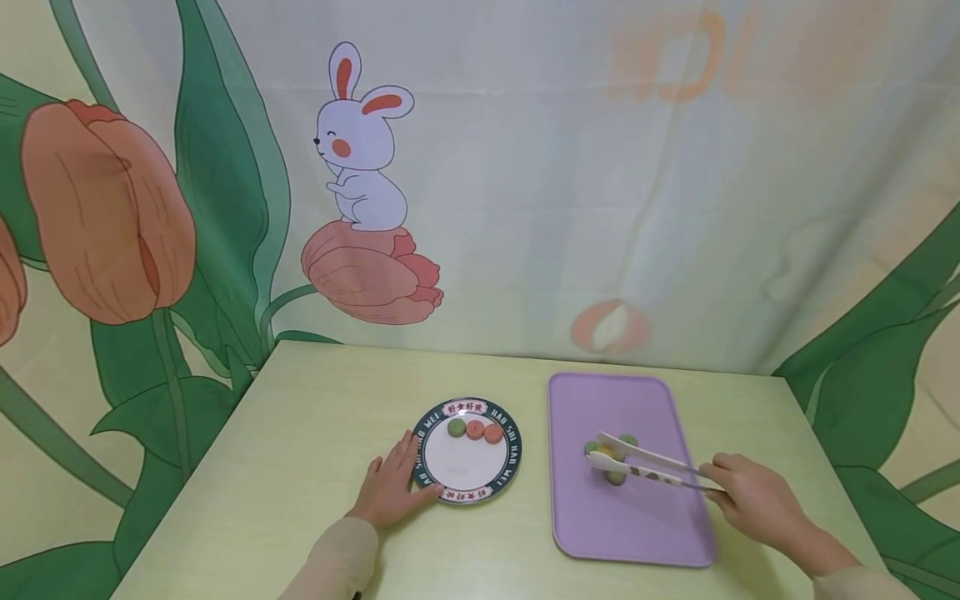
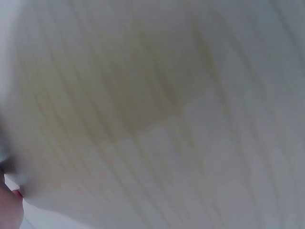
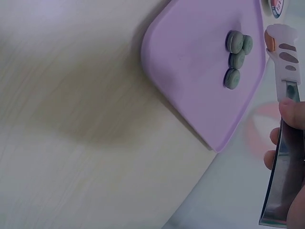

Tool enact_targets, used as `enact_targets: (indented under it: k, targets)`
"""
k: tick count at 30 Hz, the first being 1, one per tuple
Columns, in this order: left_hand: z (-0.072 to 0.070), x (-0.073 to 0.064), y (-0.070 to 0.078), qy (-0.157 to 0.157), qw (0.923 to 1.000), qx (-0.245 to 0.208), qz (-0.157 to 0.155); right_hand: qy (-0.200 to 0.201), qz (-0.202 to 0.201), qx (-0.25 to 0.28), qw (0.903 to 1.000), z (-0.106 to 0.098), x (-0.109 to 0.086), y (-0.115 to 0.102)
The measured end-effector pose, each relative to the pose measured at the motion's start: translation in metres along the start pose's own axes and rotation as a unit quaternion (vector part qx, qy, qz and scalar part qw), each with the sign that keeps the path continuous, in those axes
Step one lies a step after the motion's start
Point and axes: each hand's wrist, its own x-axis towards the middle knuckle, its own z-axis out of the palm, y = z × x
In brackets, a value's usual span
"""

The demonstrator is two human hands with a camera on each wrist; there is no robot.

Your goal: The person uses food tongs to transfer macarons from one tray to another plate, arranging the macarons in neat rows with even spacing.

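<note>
On the rim of my round plate I read HAO SHI HAO WEI down the right side; my left hand partly covers matching letters opposite. The top label seems to say 好食好味. Orange lettering on the backdrop curtain is too blurred to read.

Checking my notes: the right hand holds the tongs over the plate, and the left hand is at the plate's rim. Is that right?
Not quite: the head view shows the tongs over the purple tray, not the plate. The right hand holds them, and the left hand is at the plate's rim.
</note>
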Motion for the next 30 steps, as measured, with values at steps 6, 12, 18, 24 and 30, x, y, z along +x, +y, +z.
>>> enact_targets:
  k: [6,12,18,24,30]
  targets:
    - [0.0,0.0,0.0,-0.001,1.0,0.002,-0.002,0.004,-0.007,0.002,1.0,0.001,0.008,-0.003]
    - [0.002,0.001,-0.001,-0.002,1.0,0.0,-0.003,0.004,-0.001,-0.001,1.0,0.003,0.012,-0.004]
    - [0.001,0.0,-0.001,-0.002,1.0,0.001,-0.004,0.008,0.001,0.0,1.0,0.005,0.017,-0.006]
    - [0.001,0.001,-0.002,0.0,1.0,0.002,-0.002,0.01,-0.001,0.008,0.9999,0.006,0.024,-0.011]
    - [0.002,0.001,-0.002,-0.001,1.0,0.0,-0.003,0.004,0.0,0.011,0.9999,0.008,0.03,-0.016]
